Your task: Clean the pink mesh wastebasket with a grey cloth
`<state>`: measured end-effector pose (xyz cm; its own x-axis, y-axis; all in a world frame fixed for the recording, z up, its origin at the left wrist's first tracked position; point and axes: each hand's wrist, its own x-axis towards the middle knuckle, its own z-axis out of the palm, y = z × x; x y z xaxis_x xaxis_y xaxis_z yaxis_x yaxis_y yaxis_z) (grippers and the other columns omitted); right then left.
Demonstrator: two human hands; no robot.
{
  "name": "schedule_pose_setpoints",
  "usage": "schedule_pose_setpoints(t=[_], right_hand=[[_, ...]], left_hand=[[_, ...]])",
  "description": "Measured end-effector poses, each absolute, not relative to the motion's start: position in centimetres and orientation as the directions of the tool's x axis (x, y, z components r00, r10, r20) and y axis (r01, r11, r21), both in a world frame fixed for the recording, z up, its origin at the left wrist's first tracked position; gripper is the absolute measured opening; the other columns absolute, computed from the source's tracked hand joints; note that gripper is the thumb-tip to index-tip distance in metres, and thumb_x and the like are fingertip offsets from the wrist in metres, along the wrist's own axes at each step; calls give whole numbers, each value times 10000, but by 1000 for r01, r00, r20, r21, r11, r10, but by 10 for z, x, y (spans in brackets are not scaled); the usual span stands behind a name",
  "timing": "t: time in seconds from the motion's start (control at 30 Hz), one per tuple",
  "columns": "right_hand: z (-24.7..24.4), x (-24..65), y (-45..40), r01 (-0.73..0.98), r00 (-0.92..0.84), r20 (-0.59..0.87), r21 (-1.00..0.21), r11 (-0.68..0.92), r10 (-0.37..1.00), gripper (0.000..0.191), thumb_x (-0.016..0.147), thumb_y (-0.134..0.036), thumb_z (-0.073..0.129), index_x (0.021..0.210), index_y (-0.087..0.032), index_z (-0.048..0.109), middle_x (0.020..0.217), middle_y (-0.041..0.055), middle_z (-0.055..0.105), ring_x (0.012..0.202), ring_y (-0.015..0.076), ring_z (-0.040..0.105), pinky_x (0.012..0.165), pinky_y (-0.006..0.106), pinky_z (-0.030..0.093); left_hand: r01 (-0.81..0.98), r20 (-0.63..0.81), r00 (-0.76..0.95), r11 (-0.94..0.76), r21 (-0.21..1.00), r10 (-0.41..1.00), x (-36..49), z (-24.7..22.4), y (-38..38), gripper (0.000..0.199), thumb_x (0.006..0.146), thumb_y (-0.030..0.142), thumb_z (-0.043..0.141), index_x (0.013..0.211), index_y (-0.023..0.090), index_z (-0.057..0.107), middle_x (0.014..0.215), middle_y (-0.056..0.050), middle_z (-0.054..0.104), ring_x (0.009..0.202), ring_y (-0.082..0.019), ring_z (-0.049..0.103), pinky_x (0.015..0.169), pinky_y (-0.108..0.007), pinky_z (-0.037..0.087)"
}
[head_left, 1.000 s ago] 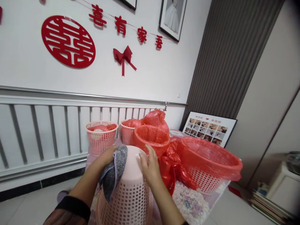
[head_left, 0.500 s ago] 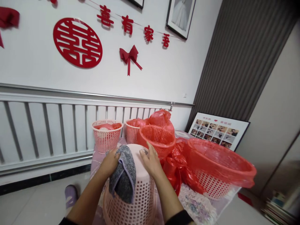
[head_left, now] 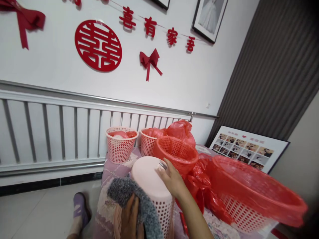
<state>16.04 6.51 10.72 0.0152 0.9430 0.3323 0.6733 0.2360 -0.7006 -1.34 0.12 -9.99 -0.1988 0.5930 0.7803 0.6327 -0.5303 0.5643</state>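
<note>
An upturned pink perforated plastic basket [head_left: 149,179] stands on the floral cloth-covered tabletop [head_left: 107,186]. The left hand [head_left: 131,215], fingers bent, presses a grey fuzzy cloth [head_left: 143,202] to its side; the right hand [head_left: 170,176], partly curled, rests on its base. Behind are red-bag-lined baskets [head_left: 175,156].

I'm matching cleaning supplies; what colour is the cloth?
The cloth is mottled grey, clearest in the head view.

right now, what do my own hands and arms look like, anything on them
Both your left hand and right hand are ungloved. Your right forearm is slim and bare as far as it shows, with no watch or bracelet in sight. No sleeve shows on either side. The left hand is partly cut off by the picture's edge.
</note>
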Motion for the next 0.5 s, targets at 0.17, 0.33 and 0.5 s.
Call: schedule_pose_setpoints(t=[0.17,0.33,0.5], right_hand=[[104,162,65,642,29,330,-730,236,944,745,877,-495,577,1512,-144,410,1505,170,535,1398,311,496,1180,517,339],[95,167,71,613,15,344,-745,263,939,793,900,-527,562,1563,-169,317,1486,168,556,1393,302,510,1175,525,348],[96,167,70,660,35,331,-716,227,943,784,890,-537,572,1553,-180,356,1518,165,523,1431,317,459,1185,534,323]], left_hand=[[701,759,65,-571,427,648,-20,6,17,626,886,140,451,1496,283,440,1517,-119,537,1422,-326,463,1179,-675,322],[624,456,354,-570,535,816,-38,91,83,425,829,205,599,1241,234,700,1392,-114,656,1345,-386,511,1194,-666,259],[497,367,446,-567,657,817,-28,101,158,299,873,339,698,1139,204,687,1305,-88,668,1238,-276,596,1091,-566,449]])
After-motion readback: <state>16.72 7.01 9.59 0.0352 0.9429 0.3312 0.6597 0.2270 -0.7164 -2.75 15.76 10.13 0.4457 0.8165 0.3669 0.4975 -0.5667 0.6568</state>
